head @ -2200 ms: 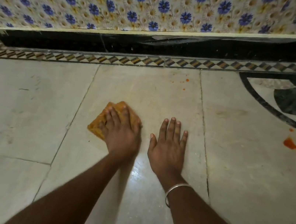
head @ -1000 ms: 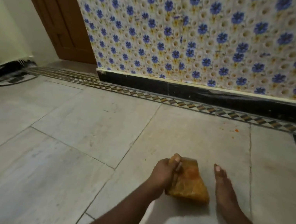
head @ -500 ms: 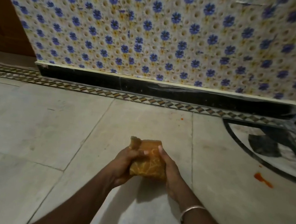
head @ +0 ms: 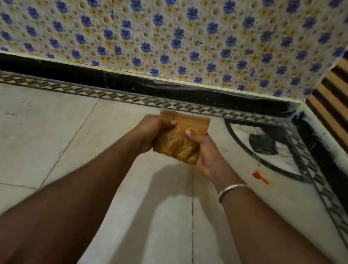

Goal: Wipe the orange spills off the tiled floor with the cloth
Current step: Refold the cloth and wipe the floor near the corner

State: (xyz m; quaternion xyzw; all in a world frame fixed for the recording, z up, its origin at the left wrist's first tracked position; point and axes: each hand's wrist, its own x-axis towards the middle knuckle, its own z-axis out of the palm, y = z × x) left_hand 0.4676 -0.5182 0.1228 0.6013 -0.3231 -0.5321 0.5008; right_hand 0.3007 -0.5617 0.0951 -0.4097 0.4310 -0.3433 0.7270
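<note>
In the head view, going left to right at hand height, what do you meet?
left hand → cloth, gripped by both hands → right hand → silver bangle on the right wrist → orange spill on the floor → black patterned floor border

no readable text, no labels or brands, no numbers, no signs anywhere around the hands

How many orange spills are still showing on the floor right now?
2: a larger orange spill right of the right hand, and a tiny orange spot just above it. The cloth and arms may hide others.
</note>
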